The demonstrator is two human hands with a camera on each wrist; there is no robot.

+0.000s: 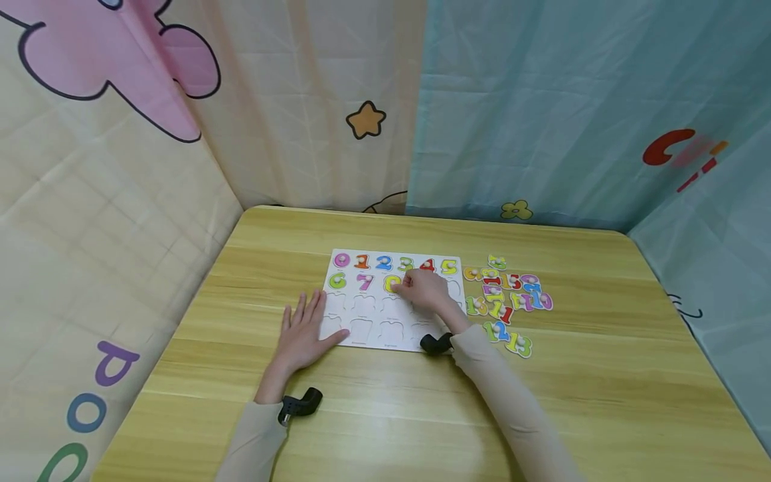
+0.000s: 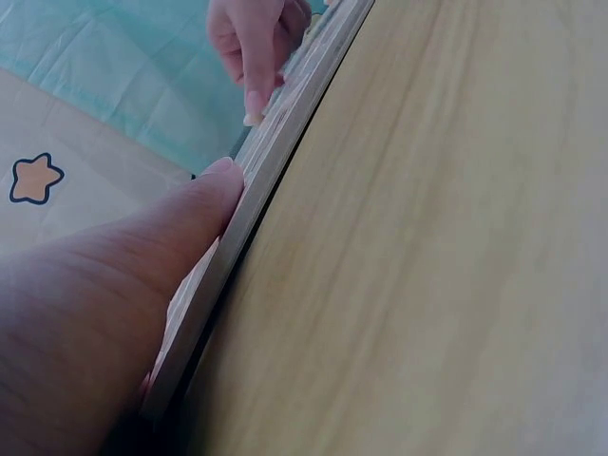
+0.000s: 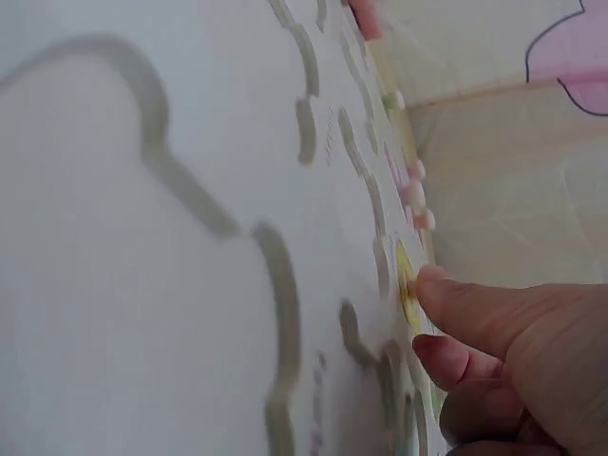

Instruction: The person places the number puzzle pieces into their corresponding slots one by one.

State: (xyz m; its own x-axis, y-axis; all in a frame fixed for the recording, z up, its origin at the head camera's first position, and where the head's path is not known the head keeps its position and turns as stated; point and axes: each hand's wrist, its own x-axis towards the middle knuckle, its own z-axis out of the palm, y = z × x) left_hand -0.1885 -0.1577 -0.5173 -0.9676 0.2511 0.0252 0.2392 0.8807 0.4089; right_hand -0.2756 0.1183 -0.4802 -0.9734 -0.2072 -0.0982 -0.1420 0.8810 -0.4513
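Observation:
A white number puzzle board (image 1: 373, 306) lies on the table, with the 0 to 5 pieces in its top row and 6 and 7 below them. My right hand (image 1: 425, 290) pinches the small knob of the yellow number 8 puzzle piece (image 1: 391, 282), which sits in the second row beside the 7. In the right wrist view, the thumb and a fingertip meet at that yellow piece (image 3: 407, 285). My left hand (image 1: 304, 335) rests with straight, spread fingers on the board's lower left edge. Its thumb (image 2: 204, 204) presses on the board's border in the left wrist view.
To the right of the board lies a loose cluster of colourful number pieces (image 1: 521, 300), some overlapping. The board's lower rows show outlined recesses. Printed curtains (image 1: 313, 120) stand behind the wooden table (image 1: 385, 415) and at both sides.

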